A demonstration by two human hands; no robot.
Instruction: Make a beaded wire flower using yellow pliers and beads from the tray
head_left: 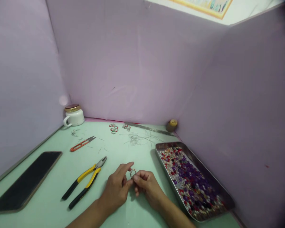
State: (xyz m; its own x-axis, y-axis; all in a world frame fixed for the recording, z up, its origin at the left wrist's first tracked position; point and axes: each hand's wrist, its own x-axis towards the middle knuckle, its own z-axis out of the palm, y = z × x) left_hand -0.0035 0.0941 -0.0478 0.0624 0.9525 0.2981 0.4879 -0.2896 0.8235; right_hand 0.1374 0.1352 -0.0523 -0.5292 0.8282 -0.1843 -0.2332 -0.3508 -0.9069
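Observation:
Between my hands is a small beaded wire ring [133,172] with light, goldish beads, held just above the table. My right hand [148,187] pinches its lower edge between thumb and fingertips. My left hand [117,185] is at the ring's left side, its thumb tip against the lower edge close to my right fingers and its index finger stretched above. Part of the ring is hidden behind the fingertips. Left of my hands, pliers [93,175] with yellow and black handles lie with the handles spread.
A metal tray [166,171] of mixed beads stands at right. Orange thread snips [82,144], a dark flat board [26,182] and a lidded white mug [74,117] are at left. Behind are beaded pieces [113,128], loose wire [137,138], thin rods [149,128] and a small spool [172,125].

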